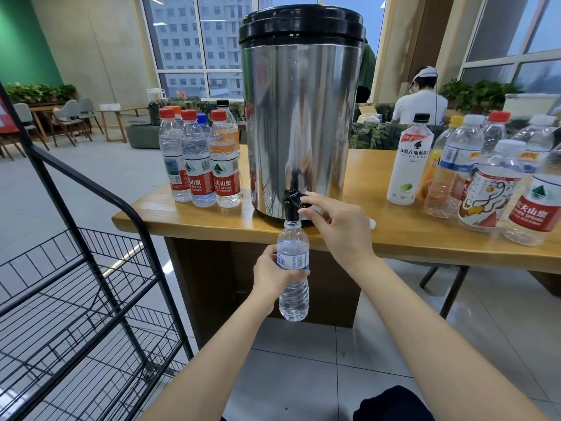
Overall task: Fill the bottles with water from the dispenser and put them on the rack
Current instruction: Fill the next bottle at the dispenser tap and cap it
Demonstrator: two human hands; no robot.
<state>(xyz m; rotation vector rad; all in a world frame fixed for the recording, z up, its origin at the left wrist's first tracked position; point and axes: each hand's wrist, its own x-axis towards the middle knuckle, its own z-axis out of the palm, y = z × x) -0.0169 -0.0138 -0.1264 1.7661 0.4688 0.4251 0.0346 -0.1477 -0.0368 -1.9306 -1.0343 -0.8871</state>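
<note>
Holding one bottle (293, 299) under the tap (291, 209); six capped bottles (195, 174) nearby.

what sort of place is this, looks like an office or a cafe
Probably an office lounge or canteen area, not a home: big windows onto a high-rise, chairs and a sofa in the background, and a steel water dispenser on a long wooden table.

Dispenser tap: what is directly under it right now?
An uncapped clear bottle, held by the left hand, its mouth up against the spout. The right hand pinches the tap lever. The spout covers the mouth, so flow is hidden.
</note>
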